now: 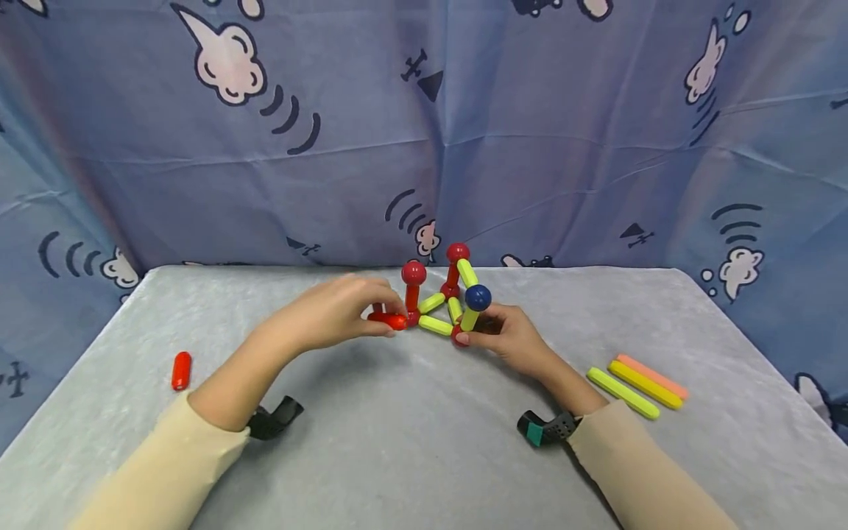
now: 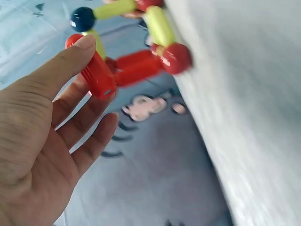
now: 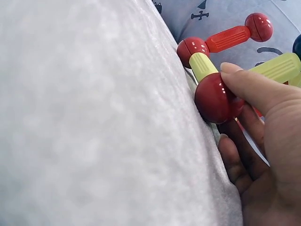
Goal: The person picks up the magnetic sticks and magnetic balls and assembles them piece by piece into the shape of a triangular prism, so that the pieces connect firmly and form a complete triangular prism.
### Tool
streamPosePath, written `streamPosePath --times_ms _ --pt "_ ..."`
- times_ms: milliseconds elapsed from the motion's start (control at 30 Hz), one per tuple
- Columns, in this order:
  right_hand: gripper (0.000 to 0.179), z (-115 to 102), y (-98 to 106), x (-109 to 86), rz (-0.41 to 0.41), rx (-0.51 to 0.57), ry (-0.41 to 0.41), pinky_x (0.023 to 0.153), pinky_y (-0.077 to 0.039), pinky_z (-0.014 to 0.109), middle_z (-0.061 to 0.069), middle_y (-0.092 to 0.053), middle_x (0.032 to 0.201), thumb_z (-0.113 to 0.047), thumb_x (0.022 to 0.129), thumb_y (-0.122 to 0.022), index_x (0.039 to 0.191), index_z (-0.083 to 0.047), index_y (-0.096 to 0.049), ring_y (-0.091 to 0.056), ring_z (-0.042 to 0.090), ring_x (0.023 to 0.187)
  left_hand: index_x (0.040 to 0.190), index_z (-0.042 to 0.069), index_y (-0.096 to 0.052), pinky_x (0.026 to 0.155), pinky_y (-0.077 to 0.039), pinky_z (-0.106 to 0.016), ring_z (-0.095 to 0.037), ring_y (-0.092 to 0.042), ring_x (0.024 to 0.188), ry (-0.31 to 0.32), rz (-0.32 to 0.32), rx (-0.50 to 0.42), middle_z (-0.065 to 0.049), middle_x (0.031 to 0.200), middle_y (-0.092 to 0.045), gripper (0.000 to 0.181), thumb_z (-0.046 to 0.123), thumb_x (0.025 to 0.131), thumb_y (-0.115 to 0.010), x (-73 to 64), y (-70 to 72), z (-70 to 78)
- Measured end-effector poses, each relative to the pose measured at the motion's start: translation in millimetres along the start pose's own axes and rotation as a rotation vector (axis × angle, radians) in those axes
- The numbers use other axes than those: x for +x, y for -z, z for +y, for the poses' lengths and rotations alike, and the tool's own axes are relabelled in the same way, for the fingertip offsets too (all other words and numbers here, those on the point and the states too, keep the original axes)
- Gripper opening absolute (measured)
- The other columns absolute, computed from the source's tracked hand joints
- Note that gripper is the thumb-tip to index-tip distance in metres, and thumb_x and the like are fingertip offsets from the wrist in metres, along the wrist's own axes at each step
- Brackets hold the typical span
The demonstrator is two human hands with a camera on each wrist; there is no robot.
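My left hand (image 1: 331, 313) pinches a red rod (image 2: 99, 77) between thumb and fingers, just left of a ball-and-rod frame. Three red balls joined by yellow-green rods (image 1: 435, 325) make its triangular base. Two red uprights (image 1: 412, 297) carry red balls (image 1: 414, 272), and a yellow-green upright carries a blue ball (image 1: 478, 298). Along the top, another yellow-green rod (image 1: 467, 273) links the far red ball to the blue one. At the near corner, my right hand (image 1: 520, 342) grips the red base ball (image 3: 214, 97). Whether the pinched rod touches the frame, I cannot tell.
On the left of the grey cloth-covered table (image 1: 397, 456) lies a loose red rod (image 1: 182, 370). Longer rods lie at right: yellow-green (image 1: 623, 393), yellow (image 1: 645, 381) and orange (image 1: 652, 375). A blue patterned curtain (image 1: 530, 184) hangs behind the table's far edge.
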State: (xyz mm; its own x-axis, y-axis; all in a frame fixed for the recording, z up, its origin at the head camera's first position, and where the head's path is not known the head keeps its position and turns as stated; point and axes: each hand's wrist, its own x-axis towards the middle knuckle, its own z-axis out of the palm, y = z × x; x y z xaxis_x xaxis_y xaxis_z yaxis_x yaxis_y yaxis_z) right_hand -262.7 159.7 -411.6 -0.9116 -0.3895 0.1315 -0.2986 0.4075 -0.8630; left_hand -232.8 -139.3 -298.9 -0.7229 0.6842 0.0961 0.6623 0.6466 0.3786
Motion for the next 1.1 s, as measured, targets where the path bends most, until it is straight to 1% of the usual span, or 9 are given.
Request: streamPosePath --times_ms 167,333,433,500,567,633,767,867,1100 --pt "0.036 -1 0 -0.7 0.009 0.016 0.007 0.081 -0.056 0.025 0.014 -0.073 0.107 -0.014 0.085 -0.082 0.118 -0.004 -0.071 -0.066 0.019 0.09 0.11 0.015 -0.077 0.087 -0.058 -0.031 -0.012 -0.065 0.095 -0.057 0.076 -0.064 0.002 0.105 -0.072 0.024 0.016 0.087 -0.08 29.7 0.2 11.5" --pt "0.034 -1 -2 -1.1 0.003 0.044 0.013 0.081 -0.056 0.026 0.015 -0.074 0.107 -0.013 0.085 -0.081 0.116 -0.004 -0.072 -0.067 0.019 0.091 0.109 0.012 -0.077 0.086 -0.059 -0.029 -0.015 -0.068 0.097 -0.091 0.172 -0.09 -0.001 0.103 -0.075 0.023 0.011 0.087 -0.08 49.6 3.0 17.2" --pt "0.033 0 -2 -1.0 -0.005 0.052 0.016 0.081 -0.057 0.026 0.014 -0.074 0.108 -0.013 0.085 -0.081 0.116 -0.005 -0.072 -0.067 0.019 0.091 0.109 0.011 -0.077 0.095 -0.057 -0.03 -0.019 -0.068 0.114 -0.1 0.199 -0.107 -0.001 0.101 -0.075 0.023 0.009 0.087 -0.079 56.4 4.3 18.5" --pt "0.033 0 -2 -1.0 -0.01 0.052 0.026 0.081 -0.057 0.026 0.015 -0.074 0.109 -0.013 0.086 -0.081 0.117 -0.004 -0.072 -0.067 0.02 0.093 0.11 0.011 -0.078 0.099 -0.056 -0.032 -0.022 -0.064 0.126 -0.099 0.206 -0.123 -0.002 0.101 -0.075 0.024 0.008 0.086 -0.079 58.8 4.3 18.5" --pt "0.034 1 -1 -1.1 -0.015 0.05 0.032 0.082 -0.057 0.026 0.015 -0.074 0.109 -0.013 0.086 -0.08 0.118 -0.005 -0.072 -0.068 0.021 0.093 0.111 0.011 -0.078 0.1 -0.055 -0.032 -0.023 -0.06 0.132 -0.089 0.213 -0.134 -0.002 0.102 -0.075 0.025 0.009 0.086 -0.08 60.5 3.6 18.0" --pt "0.034 2 -1 -1.4 -0.017 0.049 0.033 0.083 -0.057 0.026 0.015 -0.074 0.11 -0.013 0.086 -0.08 0.119 -0.005 -0.071 -0.068 0.021 0.094 0.113 0.012 -0.078 0.096 -0.057 -0.032 -0.021 -0.063 0.127 -0.071 0.214 -0.146 -0.002 0.103 -0.076 0.027 0.009 0.086 -0.08 62.2 1.7 17.4" --pt "0.035 2 1 -3.0 -0.018 0.044 0.026 0.084 -0.057 0.026 0.015 -0.074 0.11 -0.014 0.087 -0.08 0.119 -0.005 -0.071 -0.068 0.021 0.095 0.112 0.013 -0.078 0.088 -0.058 -0.029 -0.015 -0.067 0.102 -0.06 0.191 -0.137 0.0 0.103 -0.076 0.027 0.012 0.085 -0.081 67.7 -5.0 16.2" --pt "0.035 2 1 -4.1 -0.015 0.042 0.025 0.084 -0.056 0.026 0.014 -0.075 0.111 -0.014 0.087 -0.08 0.119 -0.004 -0.071 -0.068 0.021 0.096 0.112 0.014 -0.079 0.086 -0.057 -0.028 -0.014 -0.067 0.096 -0.068 0.164 -0.097 0.0 0.102 -0.074 0.027 0.012 0.085 -0.082 70.8 -10.2 16.3" --pt "0.03 2 0 -3.1 -0.009 0.036 0.032 0.083 -0.057 0.026 0.014 -0.075 0.109 -0.015 0.087 -0.08 0.114 -0.005 -0.072 -0.069 0.021 0.094 0.111 0.017 -0.079 0.085 -0.057 -0.03 -0.014 -0.067 0.096 -0.015 0.14 -0.026 0.002 0.104 -0.073 0.025 0.014 0.087 -0.08 68.8 -13.3 16.3"
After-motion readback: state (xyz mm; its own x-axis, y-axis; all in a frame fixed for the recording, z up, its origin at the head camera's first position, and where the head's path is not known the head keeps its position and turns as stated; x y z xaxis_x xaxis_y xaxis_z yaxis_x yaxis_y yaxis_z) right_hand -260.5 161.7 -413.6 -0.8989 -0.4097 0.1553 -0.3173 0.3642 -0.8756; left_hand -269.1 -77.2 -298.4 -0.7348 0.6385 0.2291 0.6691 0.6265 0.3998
